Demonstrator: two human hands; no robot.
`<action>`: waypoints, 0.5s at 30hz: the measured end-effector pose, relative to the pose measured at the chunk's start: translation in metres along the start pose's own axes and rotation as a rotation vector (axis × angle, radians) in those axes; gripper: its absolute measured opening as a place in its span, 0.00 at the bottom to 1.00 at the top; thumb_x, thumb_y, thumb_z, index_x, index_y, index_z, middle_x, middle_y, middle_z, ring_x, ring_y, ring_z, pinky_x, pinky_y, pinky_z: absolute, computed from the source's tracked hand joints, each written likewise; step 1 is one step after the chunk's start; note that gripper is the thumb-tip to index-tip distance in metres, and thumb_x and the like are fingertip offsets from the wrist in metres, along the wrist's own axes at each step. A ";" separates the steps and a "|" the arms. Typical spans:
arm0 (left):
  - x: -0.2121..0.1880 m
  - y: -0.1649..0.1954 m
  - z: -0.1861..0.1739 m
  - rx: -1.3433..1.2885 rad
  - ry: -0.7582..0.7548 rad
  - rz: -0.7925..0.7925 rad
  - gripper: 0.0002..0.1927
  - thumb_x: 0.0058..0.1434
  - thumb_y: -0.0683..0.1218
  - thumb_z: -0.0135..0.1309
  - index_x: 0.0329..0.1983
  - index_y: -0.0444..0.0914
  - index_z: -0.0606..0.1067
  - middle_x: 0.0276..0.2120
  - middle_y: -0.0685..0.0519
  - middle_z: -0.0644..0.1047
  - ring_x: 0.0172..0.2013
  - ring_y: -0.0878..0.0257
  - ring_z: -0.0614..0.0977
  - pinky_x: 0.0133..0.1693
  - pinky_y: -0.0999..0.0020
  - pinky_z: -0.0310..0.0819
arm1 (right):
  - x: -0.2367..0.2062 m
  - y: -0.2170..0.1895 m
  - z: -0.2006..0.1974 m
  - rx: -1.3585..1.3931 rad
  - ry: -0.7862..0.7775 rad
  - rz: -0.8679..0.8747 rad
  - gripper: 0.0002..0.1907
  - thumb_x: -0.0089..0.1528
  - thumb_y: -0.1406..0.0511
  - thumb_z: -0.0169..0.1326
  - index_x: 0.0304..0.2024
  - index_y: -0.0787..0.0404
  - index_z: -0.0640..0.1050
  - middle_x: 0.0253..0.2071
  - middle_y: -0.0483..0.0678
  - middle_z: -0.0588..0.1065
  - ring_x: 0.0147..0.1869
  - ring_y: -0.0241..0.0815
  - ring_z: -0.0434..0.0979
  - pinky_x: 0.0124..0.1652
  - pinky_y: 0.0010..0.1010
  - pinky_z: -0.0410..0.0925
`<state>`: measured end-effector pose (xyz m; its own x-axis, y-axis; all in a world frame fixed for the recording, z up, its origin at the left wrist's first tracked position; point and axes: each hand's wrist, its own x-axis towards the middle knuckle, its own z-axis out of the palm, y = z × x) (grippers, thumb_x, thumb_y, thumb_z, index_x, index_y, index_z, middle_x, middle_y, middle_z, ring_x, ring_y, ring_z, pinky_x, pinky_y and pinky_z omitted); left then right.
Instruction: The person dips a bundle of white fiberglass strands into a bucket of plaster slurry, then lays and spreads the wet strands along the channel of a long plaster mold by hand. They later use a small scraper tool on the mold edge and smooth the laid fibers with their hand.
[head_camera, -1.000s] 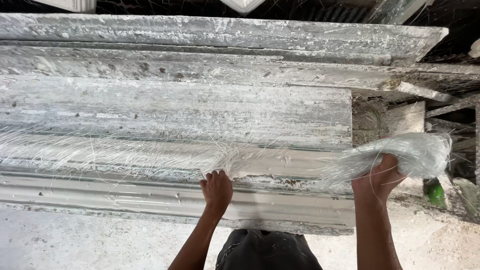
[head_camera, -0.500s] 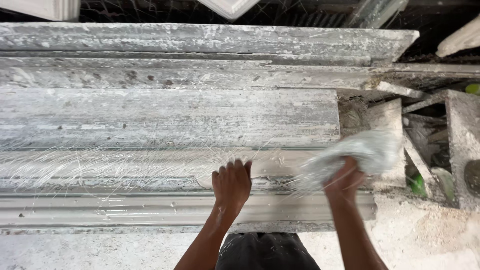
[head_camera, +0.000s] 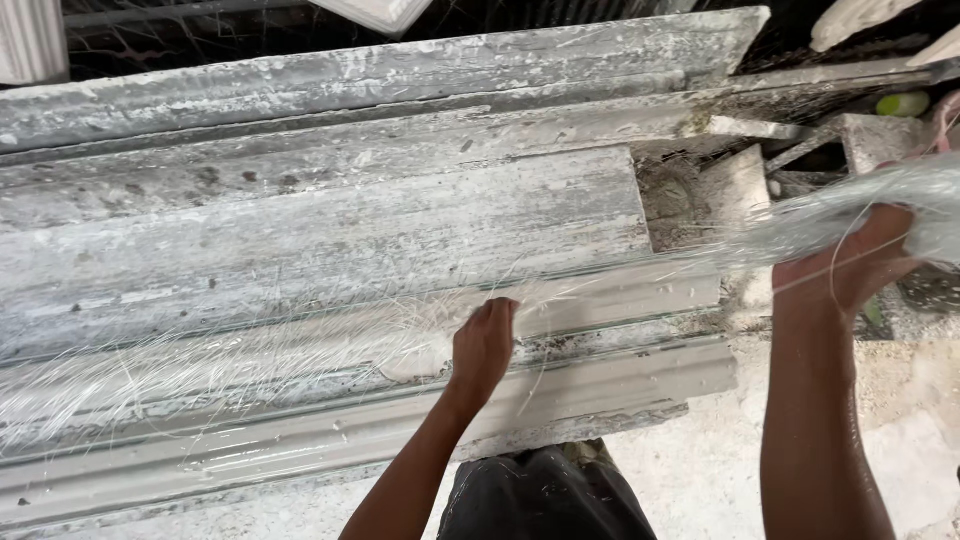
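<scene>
- Long grey-white moulding form (head_camera: 330, 250) fills most of the view, stepped profile, crusted with dried plaster; its right end stops short of the view's right edge.
- Front lip of the form (head_camera: 600, 395) is smoother, pale grey, running along the near edge.
- Ground in front (head_camera: 700, 480) is white, dusty, rough.
- Beyond the form's right end: broken plaster blocks and rubble (head_camera: 740, 180); a small green object (head_camera: 903, 103) near the top right, kind unclear.
- White cast pieces (head_camera: 372, 12) lie past the form's far edge at the top; dark background there.
- No containers in view.
- Glass-fibre strands (head_camera: 250, 365) lie spread thin along the form's near channel, from the left edge to the middle.
- The fibre runs on as a stretched band off the form's right end up to the right hand.
- Left hand (head_camera: 484, 345) is knuckles up, fingers curled down, pressing the fibre onto the form near the middle of the near edge; forearm comes up from the bottom centre.
- Right hand (head_camera: 850, 265) is raised beyond the form's right end, closed on a bunched wad of fibre (head_camera: 935, 205); forearm upright, wet-looking.
- Dark clothing (head_camera: 545, 500) of the person at the bottom centre.
</scene>
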<state>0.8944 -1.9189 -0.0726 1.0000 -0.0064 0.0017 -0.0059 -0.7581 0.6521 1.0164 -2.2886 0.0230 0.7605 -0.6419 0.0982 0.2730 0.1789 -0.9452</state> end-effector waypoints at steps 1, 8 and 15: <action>0.001 0.000 0.001 0.085 -0.083 -0.038 0.14 0.75 0.48 0.43 0.44 0.33 0.75 0.40 0.39 0.81 0.42 0.47 0.82 0.42 0.52 0.78 | 0.000 0.005 -0.008 0.015 0.003 -0.001 0.27 0.73 0.46 0.43 0.62 0.59 0.66 0.49 0.48 0.73 0.48 0.42 0.77 0.47 0.35 0.76; -0.027 0.097 0.006 -0.328 0.120 0.108 0.16 0.76 0.46 0.45 0.53 0.26 0.73 0.46 0.31 0.78 0.46 0.39 0.80 0.48 0.47 0.75 | -0.100 0.075 -0.007 0.222 -0.253 0.281 0.26 0.79 0.47 0.41 0.64 0.62 0.64 0.48 0.47 0.71 0.49 0.40 0.74 0.50 0.34 0.72; -0.006 0.094 0.060 -0.203 0.256 0.159 0.07 0.70 0.41 0.48 0.40 0.34 0.76 0.35 0.41 0.82 0.32 0.48 0.84 0.31 0.57 0.80 | 0.018 0.020 -0.054 -0.427 -0.336 -0.280 0.20 0.80 0.57 0.35 0.49 0.68 0.70 0.54 0.56 0.74 0.38 0.40 0.73 0.31 0.28 0.74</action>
<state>0.8879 -2.0290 -0.0568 0.9550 0.0694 0.2882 -0.1864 -0.6155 0.7658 1.0040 -2.3372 -0.0105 0.8569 -0.3389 0.3883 0.2823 -0.3218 -0.9037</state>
